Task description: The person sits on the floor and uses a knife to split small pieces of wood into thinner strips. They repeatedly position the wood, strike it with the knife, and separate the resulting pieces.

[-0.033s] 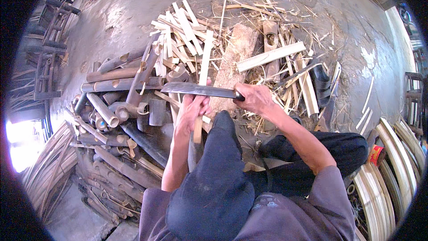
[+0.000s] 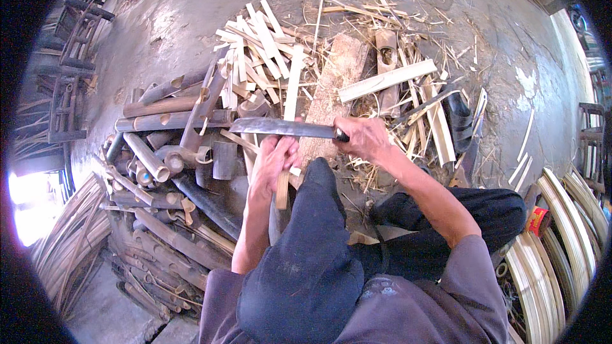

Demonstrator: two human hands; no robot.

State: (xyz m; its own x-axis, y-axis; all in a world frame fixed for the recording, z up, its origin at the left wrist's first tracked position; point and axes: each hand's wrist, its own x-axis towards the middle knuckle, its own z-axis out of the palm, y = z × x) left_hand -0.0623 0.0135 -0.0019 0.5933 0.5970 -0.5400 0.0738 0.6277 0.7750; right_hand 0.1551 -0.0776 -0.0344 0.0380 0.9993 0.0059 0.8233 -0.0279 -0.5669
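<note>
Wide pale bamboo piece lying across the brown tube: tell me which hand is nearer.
Right. The right hand, gripping the knife handle, is below the left end of the bamboo piece; the left hand, holding a narrow strip, is farther away, lower left.

Knife blade [image 2: 280,128]: dark grey, slightly mottled
Knife handle [image 2: 342,134]: black
Held strip [image 2: 294,83]: pale cream, tan toward the near end
Wooden board [image 2: 336,67]: light brown, speckled
Split pieces [image 2: 264,35]: cream
Bamboo tubes [image 2: 178,120]: grey-brown, some darker
Trousers [image 2: 299,242]: near-black
Shirt [image 2: 414,312]: muted purplish grey
Floor [image 2: 210,6]: grey-brown, whitish patches at right
Small container [image 2: 537,220]: red with yellow
</note>
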